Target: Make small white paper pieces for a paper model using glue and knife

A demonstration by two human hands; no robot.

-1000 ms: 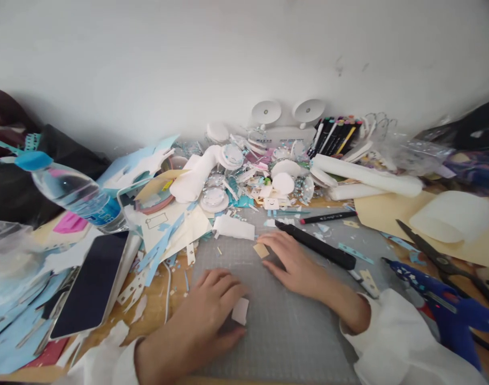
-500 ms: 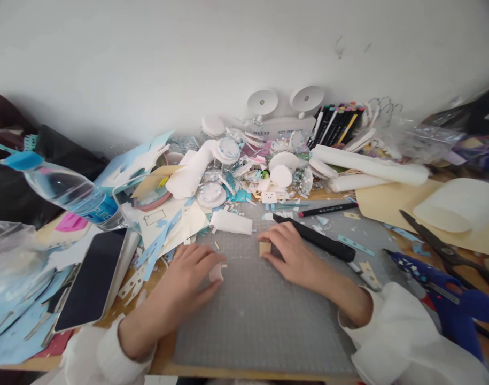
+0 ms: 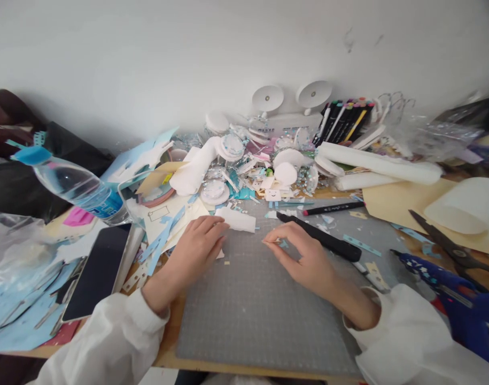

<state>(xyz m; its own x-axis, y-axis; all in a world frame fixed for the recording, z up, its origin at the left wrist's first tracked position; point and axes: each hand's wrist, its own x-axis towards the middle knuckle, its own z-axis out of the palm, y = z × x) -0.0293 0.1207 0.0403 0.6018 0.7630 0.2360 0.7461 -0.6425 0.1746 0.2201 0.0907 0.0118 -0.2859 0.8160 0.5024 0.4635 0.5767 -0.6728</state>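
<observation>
My right hand (image 3: 302, 259) is closed in a pinch above the grey cutting mat (image 3: 264, 315). A small beige card piece (image 3: 273, 240) shows almost edge-on between its thumb and index finger. My left hand (image 3: 200, 247) reaches over the mat's left side, fingers curved and thumb apart. Its fingertips are at the left end of a white rolled paper piece (image 3: 238, 221); I cannot tell whether they touch. A tiny beige scrap (image 3: 227, 263) lies just right of that hand. Behind the right hand rests a thick black pen-like tool (image 3: 322, 238).
A blue glue gun (image 3: 448, 294) and black scissors (image 3: 448, 243) lie at the right. On the left are a phone (image 3: 98, 272) and a water bottle (image 3: 79, 184). White discs, scraps and markers (image 3: 342, 124) crowd the back by a double-headed lamp (image 3: 268, 99).
My left hand has moved up and forward to the white rolled piece. My right hand has turned the beige card so it now shows edge-on. The view has shifted slightly.
</observation>
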